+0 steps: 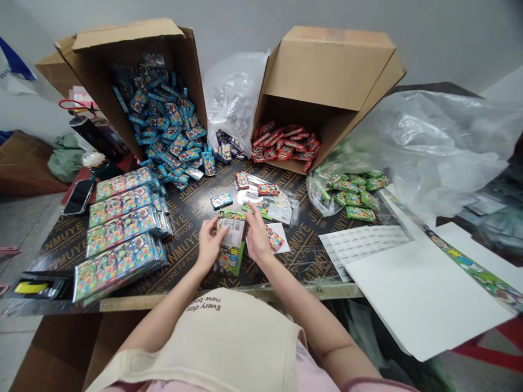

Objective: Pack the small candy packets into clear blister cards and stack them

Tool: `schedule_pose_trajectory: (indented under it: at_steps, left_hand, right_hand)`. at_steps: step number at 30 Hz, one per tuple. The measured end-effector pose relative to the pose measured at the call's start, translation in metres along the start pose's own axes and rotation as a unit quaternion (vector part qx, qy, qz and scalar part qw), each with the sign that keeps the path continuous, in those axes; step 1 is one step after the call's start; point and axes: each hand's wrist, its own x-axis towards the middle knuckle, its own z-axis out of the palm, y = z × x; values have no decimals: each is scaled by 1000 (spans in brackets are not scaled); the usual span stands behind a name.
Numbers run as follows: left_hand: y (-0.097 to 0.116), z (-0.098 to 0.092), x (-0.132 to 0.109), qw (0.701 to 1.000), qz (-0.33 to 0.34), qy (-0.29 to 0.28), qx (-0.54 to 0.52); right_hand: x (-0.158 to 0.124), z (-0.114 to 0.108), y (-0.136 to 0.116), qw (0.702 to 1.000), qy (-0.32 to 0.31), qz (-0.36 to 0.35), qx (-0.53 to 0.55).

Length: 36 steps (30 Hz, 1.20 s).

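Observation:
Between my hands is a clear plastic packet [233, 233] with a printed green strip along its top and a barcode. My left hand [210, 243] pinches its left side, thumb on top. Along the right edge lies my right hand [257, 235], fingers stretched out; whether they touch the packet is hard to tell. Just below, a green printed pack [232, 262] lies partly covered by the packet. A blue small box [222, 201] sits beyond my left hand. Beside my right hand, a red small pack [274, 238] rests on a white card, with further clear packets [281, 212] behind it.
Stacks of wrapped multi-packs [118, 256] line the left, near a phone [78, 197]. At the back stand a carton [194, 71] of blue boxes and a carton [327, 71] of red packs. Green packs [359, 198] and white sheets [420, 294] are on the right.

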Motion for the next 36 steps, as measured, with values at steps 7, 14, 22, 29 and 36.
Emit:
schedule_pose_trajectory:
  at_steps: [7,14,22,29,36]
  left_hand:
    - [8,23,-21,928,-184,35,-323]
    - [16,4,2,883,-297,-21,-364]
    - [32,-20,21,982,-60,-129,-124]
    - [41,-23,39,967,-136,-205,-61]
    - [51,-23,32,971,20,-235,42]
  right_hand:
    - [3,-1,7,999,10,41,-21]
    - [1,-17,1,990,-44,121,65]
    - [-4,-27,-13,988,-66,-19,-139]
    - [2,-33,-24,975,-87,-9,-204]
    - [8,-36,-36,959,-149,11,-240]
